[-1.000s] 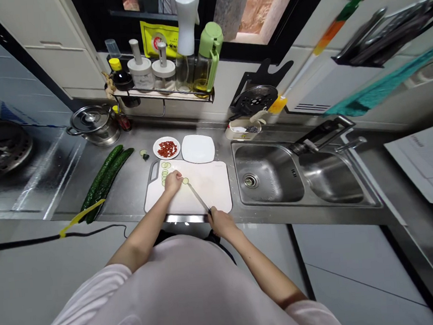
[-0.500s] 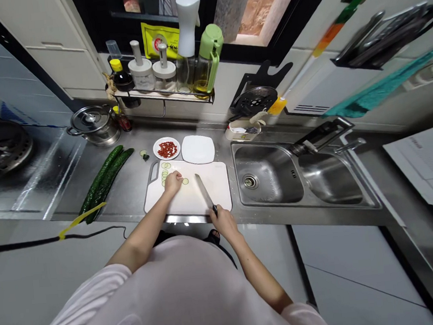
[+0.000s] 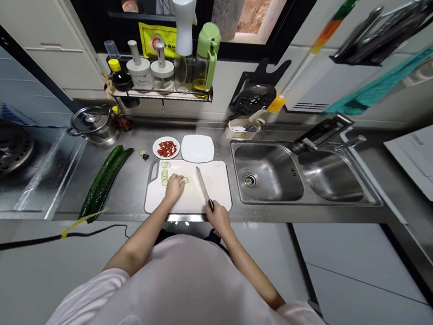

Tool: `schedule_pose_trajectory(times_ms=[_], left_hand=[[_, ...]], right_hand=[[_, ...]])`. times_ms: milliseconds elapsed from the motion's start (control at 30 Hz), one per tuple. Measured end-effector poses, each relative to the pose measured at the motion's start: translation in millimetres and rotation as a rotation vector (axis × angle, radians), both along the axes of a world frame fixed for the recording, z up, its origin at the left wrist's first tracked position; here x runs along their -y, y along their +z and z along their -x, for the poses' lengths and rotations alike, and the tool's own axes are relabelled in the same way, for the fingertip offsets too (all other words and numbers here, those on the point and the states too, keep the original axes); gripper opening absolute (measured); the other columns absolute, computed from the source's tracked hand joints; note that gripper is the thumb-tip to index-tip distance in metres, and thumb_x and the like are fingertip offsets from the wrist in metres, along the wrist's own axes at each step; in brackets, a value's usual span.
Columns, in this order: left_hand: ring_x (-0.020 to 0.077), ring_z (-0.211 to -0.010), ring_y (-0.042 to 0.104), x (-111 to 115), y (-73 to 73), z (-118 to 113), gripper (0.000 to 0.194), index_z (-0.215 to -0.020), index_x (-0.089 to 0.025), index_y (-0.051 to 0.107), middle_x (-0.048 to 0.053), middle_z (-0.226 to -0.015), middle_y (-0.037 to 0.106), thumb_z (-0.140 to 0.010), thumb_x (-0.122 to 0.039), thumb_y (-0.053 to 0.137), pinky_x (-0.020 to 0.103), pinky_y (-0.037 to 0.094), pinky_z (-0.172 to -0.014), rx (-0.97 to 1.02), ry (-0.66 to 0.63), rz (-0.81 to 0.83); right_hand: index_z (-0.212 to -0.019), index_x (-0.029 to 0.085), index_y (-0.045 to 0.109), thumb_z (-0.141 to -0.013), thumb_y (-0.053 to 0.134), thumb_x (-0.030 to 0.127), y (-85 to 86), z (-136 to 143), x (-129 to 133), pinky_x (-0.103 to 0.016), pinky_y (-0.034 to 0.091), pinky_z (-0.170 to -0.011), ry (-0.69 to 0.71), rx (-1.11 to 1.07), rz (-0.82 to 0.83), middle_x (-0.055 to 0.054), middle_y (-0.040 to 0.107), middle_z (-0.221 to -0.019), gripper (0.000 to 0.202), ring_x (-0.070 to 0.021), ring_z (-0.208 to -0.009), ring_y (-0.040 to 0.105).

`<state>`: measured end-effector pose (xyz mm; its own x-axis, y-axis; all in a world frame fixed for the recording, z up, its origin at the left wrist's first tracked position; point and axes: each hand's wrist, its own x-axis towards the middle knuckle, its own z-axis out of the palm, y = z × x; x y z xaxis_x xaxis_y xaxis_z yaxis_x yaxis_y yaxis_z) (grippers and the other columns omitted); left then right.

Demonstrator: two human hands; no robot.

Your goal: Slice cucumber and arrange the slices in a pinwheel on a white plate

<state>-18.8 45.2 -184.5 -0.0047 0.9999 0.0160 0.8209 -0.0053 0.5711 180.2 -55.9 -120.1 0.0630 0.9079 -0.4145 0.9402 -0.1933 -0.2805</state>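
Observation:
My right hand (image 3: 218,217) is closed round the black handle of a kitchen knife (image 3: 203,185). Its blade points away from me, over the right half of a white cutting board (image 3: 205,201). On the board's left half, my left hand (image 3: 174,187) has its fingers bent together at a pale green cucumber slice (image 3: 185,180), whose edge shows at the fingertips. Left of that hand, more cucumber slices (image 3: 164,175) overlap in a column near the board's grey handle. Part of the column lies close beside my fingers.
Behind the board stand a plate of chopped red pieces (image 3: 166,147) and a white square plate (image 3: 197,148). Two long cucumbers (image 3: 102,182) lie left, with small scraps (image 3: 144,155) nearby. A steel pot (image 3: 94,125) is farther back; a double sink (image 3: 268,173) is to the right.
My left hand has shifted slightly right and down, its fingers now against the slice. The knife and my right hand have moved a little up and left, the blade turning more upright.

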Motion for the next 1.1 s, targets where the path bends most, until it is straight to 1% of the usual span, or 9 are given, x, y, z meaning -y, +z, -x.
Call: schedule_pose_trajectory(times_ms=[167,300,367,500,633,733,900,1000,1100], left_hand=[[0.0228,-0.098,0.053,1.4,1.8,-3.5,0.028,-0.106,-0.016,0.065,0.011,-0.100,0.055,-0.084,-0.024,0.049,0.032,0.041,-0.093,-0.039,-0.015,-0.015],[0.0227,-0.098,0.054,-3.0,2.4,-4.2,0.023,-0.099,-0.017,0.065,0.010,-0.100,0.056,-0.081,-0.023,0.053,0.032,0.041,-0.092,-0.024,0.039,0.006],[0.0213,-0.095,0.055,-7.6,3.1,-4.7,0.018,-0.093,-0.018,0.065,0.009,-0.097,0.058,-0.079,-0.023,0.056,0.031,0.042,-0.087,-0.002,0.078,0.041],[0.0156,-0.076,0.058,-16.9,4.1,-5.4,0.009,-0.081,-0.019,0.062,0.003,-0.081,0.063,-0.076,-0.026,0.060,0.026,0.043,-0.070,0.120,0.152,0.166],[0.0122,-0.068,0.057,-14.5,5.4,-1.4,0.011,-0.075,-0.019,0.061,0.000,-0.073,0.064,-0.071,-0.029,0.065,0.023,0.041,-0.062,0.248,0.232,0.221],[0.0116,-0.067,0.057,-2.5,6.4,8.6,0.014,-0.073,-0.019,0.062,0.000,-0.072,0.064,-0.070,-0.032,0.067,0.022,0.041,-0.061,0.291,0.284,0.222],[0.0115,-0.064,0.056,20.8,6.0,37.0,0.018,-0.073,-0.019,0.061,-0.001,-0.068,0.062,-0.069,-0.037,0.064,0.022,0.041,-0.061,0.299,0.356,0.129],[0.0114,-0.063,0.055,27.5,5.6,52.2,0.017,-0.073,-0.019,0.061,-0.001,-0.067,0.061,-0.070,-0.035,0.062,0.022,0.041,-0.062,0.273,0.416,0.101],[0.0122,-0.064,0.056,28.6,6.5,60.9,0.012,-0.074,-0.019,0.060,-0.001,-0.068,0.062,-0.070,-0.030,0.059,0.022,0.040,-0.063,0.207,0.445,0.097]], right_hand=[[-0.107,0.016,0.058,-0.096,0.028,0.045,1.6,2.9,-2.2,-0.024,0.037,-0.069,0.012,0.004,0.008,-0.011,0.068,-0.094,0.043,-0.0200,-0.089,0.063],[-0.107,0.017,0.058,-0.096,0.027,0.047,0.2,3.1,-4.2,-0.025,0.037,-0.069,0.030,0.008,-0.002,-0.011,0.068,-0.094,0.044,-0.0203,-0.089,0.063],[-0.107,0.017,0.058,-0.096,0.027,0.048,-1.6,2.3,-5.2,-0.025,0.037,-0.069,0.033,0.012,0.001,-0.011,0.068,-0.094,0.045,-0.0203,-0.089,0.063],[-0.107,0.017,0.058,-0.096,0.026,0.049,-6.0,-0.7,-6.5,-0.025,0.037,-0.069,0.042,0.019,0.003,-0.011,0.067,-0.093,0.046,-0.0200,-0.088,0.063],[-0.106,0.017,0.058,-0.096,0.027,0.048,-8.0,-2.6,-7.2,-0.025,0.037,-0.069,0.051,0.028,0.000,-0.011,0.068,-0.093,0.044,-0.0201,-0.087,0.063],[-0.106,0.017,0.058,-0.096,0.028,0.047,-6.5,-2.4,-8.1,-0.025,0.037,-0.069,0.054,0.039,0.013,-0.011,0.068,-0.093,0.044,-0.0202,-0.088,0.063],[-0.105,0.017,0.059,-0.095,0.030,0.046,-5.3,-1.8,-10.3,-0.025,0.037,-0.070,0.055,0.030,0.008,-0.010,0.068,-0.092,0.043,-0.0200,-0.087,0.063],[-0.105,0.017,0.060,-0.095,0.030,0.046,-8.3,-2.0,-10.7,-0.025,0.037,-0.070,0.060,0.024,0.000,-0.011,0.067,-0.091,0.043,-0.0205,-0.086,0.063],[-0.106,0.017,0.060,-0.095,0.029,0.045,-11.8,-2.3,-10.6,-0.026,0.037,-0.070,0.064,0.028,-0.013,-0.011,0.067,-0.091,0.043,-0.0208,-0.085,0.062]])
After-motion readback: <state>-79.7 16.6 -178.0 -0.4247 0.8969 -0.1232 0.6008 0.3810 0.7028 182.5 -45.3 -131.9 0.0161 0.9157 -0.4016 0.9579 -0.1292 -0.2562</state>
